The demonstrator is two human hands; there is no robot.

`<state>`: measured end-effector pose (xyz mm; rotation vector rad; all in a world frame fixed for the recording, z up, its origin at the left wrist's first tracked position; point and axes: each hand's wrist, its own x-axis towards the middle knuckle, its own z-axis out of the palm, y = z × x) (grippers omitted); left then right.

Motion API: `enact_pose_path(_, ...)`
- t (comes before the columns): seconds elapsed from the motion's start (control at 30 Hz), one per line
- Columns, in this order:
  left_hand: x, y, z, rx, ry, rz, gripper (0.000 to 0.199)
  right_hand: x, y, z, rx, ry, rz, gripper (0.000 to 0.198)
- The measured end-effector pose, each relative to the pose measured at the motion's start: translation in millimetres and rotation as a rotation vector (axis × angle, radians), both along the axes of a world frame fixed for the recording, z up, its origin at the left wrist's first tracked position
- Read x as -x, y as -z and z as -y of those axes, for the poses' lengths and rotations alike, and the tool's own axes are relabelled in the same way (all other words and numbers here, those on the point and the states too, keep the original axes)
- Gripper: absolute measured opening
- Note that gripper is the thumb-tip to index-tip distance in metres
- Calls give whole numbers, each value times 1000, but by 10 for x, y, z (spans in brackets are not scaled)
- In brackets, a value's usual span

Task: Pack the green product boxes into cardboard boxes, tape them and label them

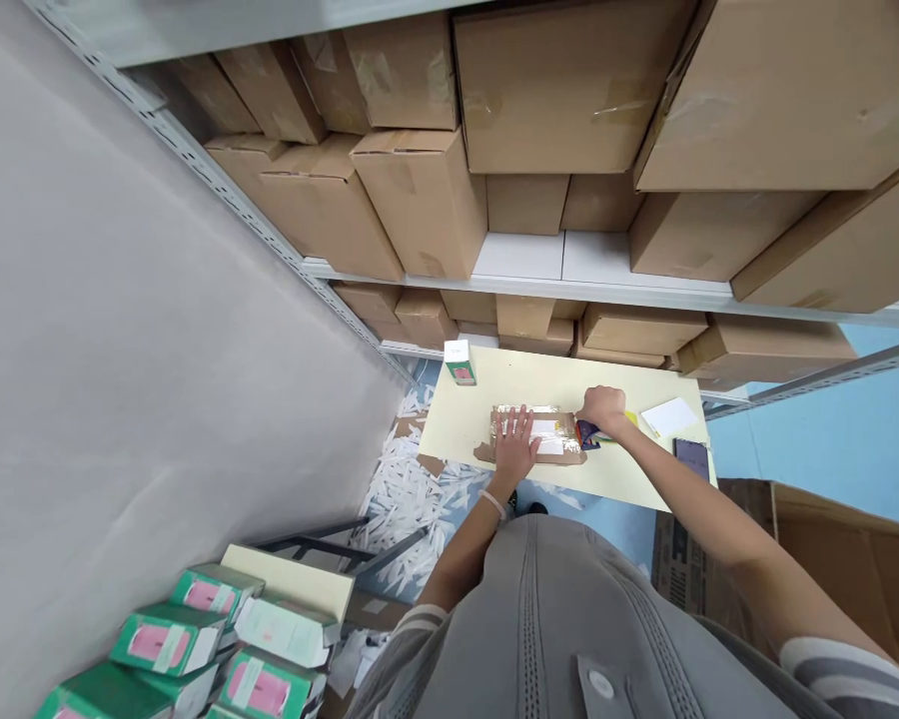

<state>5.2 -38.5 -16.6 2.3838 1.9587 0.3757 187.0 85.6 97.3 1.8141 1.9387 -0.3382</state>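
Observation:
On the pale table lies a flat cardboard package with shiny clear tape across it and a white label on top. My left hand rests on the left part of this package, fingers spread. At the package's right end, my right hand is closed round a dark blue and orange tape dispenser, whose grip is partly hidden by the hand. Something yellow shows behind my right wrist; its kind is unclear.
A green and white box stands at the table's back left. To the right lie a white card and a phone. Shelves of cardboard boxes rise beyond. Green boxes, paper strips and a large open carton surround the table.

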Motion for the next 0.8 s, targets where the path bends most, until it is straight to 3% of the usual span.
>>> enact_pose_path(0.13,-3,2,-8,0,6,-1,62,-214,130,-99,45,240,-73,31)
enact_pose_path(0.3,1,-6,-14,19,-14,17,61,-377,425,246,20,336,-122,32)
enact_pose_path(0.43,14,-2,-17,28,-19,13,61,-782,627,461,-147,570,-145,56)
enact_pose_path(0.5,19,1,-19,33,-25,11,61,-1039,714,503,-231,597,-133,61)
enact_pose_path(0.6,21,12,-23,37,-19,7,62,-1251,897,639,-230,577,-192,55)
enact_pose_path(0.8,7,39,-31,45,-19,-4,62,-1005,1359,1146,-222,594,-261,38)
